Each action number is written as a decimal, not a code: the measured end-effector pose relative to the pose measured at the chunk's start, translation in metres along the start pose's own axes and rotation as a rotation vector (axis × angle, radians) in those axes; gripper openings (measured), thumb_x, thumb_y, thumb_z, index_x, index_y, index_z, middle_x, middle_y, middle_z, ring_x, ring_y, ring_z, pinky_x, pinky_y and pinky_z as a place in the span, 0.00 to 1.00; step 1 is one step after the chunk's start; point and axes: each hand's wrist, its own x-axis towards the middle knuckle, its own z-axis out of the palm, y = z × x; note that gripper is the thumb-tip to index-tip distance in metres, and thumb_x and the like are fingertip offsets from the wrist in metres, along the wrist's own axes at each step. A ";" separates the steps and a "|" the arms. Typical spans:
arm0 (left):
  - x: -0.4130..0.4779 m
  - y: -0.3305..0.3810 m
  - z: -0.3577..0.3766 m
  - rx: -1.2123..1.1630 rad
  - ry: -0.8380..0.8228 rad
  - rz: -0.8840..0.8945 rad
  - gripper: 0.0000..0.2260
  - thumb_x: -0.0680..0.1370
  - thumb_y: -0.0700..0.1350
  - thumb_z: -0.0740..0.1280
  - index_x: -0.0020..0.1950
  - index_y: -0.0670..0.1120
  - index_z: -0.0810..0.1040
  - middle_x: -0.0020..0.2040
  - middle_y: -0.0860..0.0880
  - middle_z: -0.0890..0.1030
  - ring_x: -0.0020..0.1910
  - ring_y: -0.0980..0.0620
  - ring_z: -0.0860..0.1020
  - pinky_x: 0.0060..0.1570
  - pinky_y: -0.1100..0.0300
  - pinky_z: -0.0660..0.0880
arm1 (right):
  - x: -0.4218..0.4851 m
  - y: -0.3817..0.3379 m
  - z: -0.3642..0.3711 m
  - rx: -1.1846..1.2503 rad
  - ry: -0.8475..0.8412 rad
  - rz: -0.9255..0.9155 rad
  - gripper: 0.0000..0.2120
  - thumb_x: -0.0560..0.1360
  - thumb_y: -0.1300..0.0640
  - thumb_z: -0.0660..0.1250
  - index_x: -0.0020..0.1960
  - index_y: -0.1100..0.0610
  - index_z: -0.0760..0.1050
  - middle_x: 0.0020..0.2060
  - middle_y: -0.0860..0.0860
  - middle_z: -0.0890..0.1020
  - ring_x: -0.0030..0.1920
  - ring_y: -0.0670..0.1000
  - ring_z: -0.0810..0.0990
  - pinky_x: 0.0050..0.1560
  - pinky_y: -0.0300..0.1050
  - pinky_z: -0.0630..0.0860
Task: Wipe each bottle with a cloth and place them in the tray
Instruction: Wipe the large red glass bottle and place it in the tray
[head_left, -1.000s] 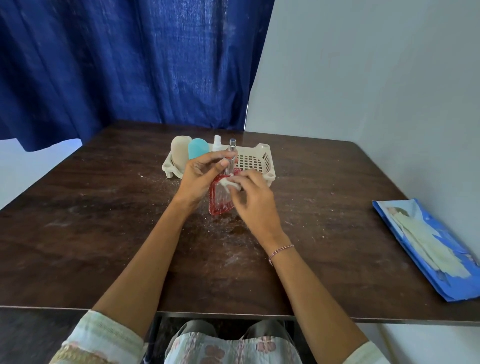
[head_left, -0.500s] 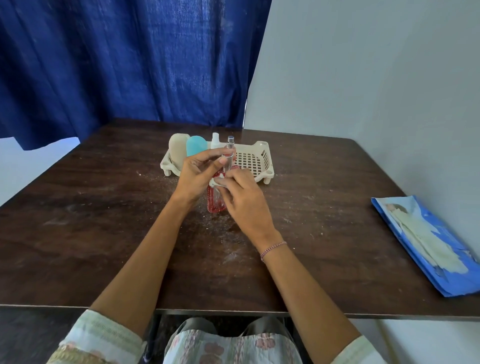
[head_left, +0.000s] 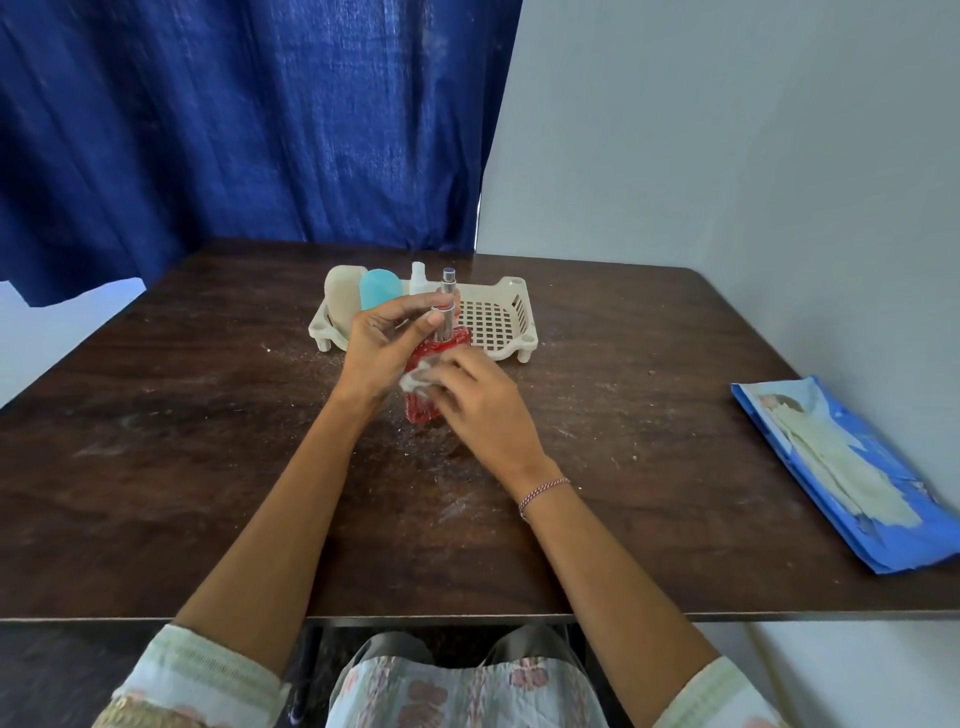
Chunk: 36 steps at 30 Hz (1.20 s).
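Note:
A red glass spray bottle (head_left: 422, 407) with a silver cap stands on the dark table in front of a cream tray (head_left: 498, 322). My left hand (head_left: 382, 348) holds it near the neck, thumb and fingers curled round it. My right hand (head_left: 480, 402) grips a small white cloth (head_left: 415, 379) and presses it against the bottle's side. In the tray's left part stand a beige bottle (head_left: 342, 296), a light blue bottle (head_left: 379, 291), a small white bottle (head_left: 418, 278) and a slim clear sprayer (head_left: 448, 280).
A blue packet of pale wipes (head_left: 852, 467) lies at the table's right edge near the wall. A blue curtain hangs behind the table. White specks dust the wooden tabletop (head_left: 182, 441). The tray's right half shows bare grid.
My right hand with the cloth slid from the bottle's upper part down to its middle. The left hand kept its hold near the neck.

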 end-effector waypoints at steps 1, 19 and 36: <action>0.000 0.000 0.000 0.012 0.001 0.003 0.10 0.76 0.33 0.65 0.54 0.44 0.79 0.46 0.58 0.84 0.49 0.58 0.81 0.47 0.66 0.78 | 0.001 0.001 -0.001 0.001 0.050 0.021 0.08 0.71 0.64 0.71 0.50 0.62 0.79 0.45 0.55 0.78 0.47 0.52 0.76 0.51 0.42 0.75; -0.003 0.004 0.002 0.052 0.066 -0.016 0.12 0.77 0.33 0.64 0.55 0.47 0.78 0.46 0.59 0.84 0.49 0.59 0.82 0.45 0.66 0.78 | -0.002 0.001 0.008 -0.020 -0.161 0.030 0.06 0.70 0.64 0.72 0.46 0.63 0.79 0.44 0.55 0.78 0.45 0.52 0.77 0.47 0.45 0.77; -0.001 0.000 -0.002 0.054 0.264 -0.048 0.09 0.78 0.39 0.66 0.58 0.42 0.78 0.46 0.59 0.84 0.49 0.58 0.82 0.44 0.65 0.79 | -0.002 -0.005 0.014 -0.026 -0.135 0.006 0.07 0.71 0.63 0.71 0.49 0.63 0.79 0.45 0.55 0.77 0.49 0.51 0.74 0.50 0.42 0.73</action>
